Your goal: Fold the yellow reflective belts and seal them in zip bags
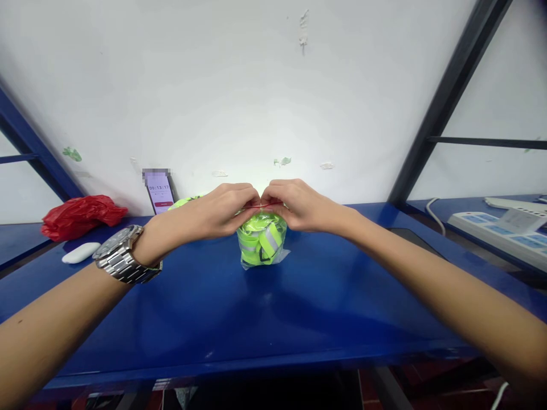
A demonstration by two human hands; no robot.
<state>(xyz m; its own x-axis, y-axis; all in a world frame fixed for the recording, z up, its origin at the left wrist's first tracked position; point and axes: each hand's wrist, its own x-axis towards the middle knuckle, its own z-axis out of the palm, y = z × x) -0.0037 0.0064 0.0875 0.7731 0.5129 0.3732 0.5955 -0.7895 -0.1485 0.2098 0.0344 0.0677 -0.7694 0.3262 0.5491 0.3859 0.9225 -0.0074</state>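
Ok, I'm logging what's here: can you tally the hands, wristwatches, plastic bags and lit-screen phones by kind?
Hands: 2 (left hand, right hand)
Wristwatch: 1
Plastic bags: 2 (red plastic bag, clear plastic bag)
Lit-screen phone: 1
Total: 6
Left out: the partly hidden yellow-green item behind the left hand; I can't tell if it's bagged.

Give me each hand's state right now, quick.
Left hand: grip closed, pinching the top of the bag at its red strip.
Right hand: grip closed, pinching the same top edge.
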